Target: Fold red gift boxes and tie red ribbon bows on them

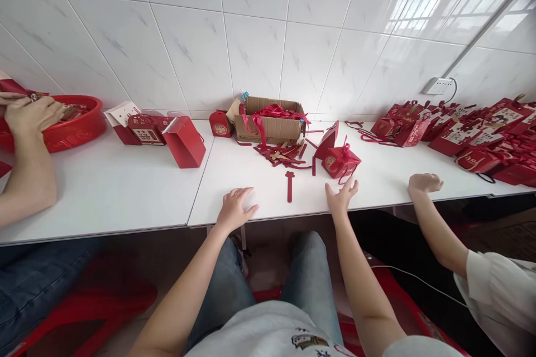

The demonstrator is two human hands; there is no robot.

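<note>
My left hand (237, 209) rests at the front of the white table with its fingers apart and nothing in them. To the right, my right hand (341, 196) is spread just in front of a small red gift box (341, 162) with a ribbon bow and a cord handle. Whether its fingertips touch the cord I cannot tell. A flat red strip with a flower-shaped end (290, 186) lies between my hands. Behind it is a heap of red strips (280, 153), and a red box with a raised flap (327, 140) stands behind the gift box.
A cardboard box (268, 135) full of red ribbons stands against the tiled wall. Red boxes (184, 142) sit to the left, and many more (469, 136) are piled at right. A co-worker's hands (36, 114) work over a red basin (77, 134); another co-worker's hand (425, 182) is at right.
</note>
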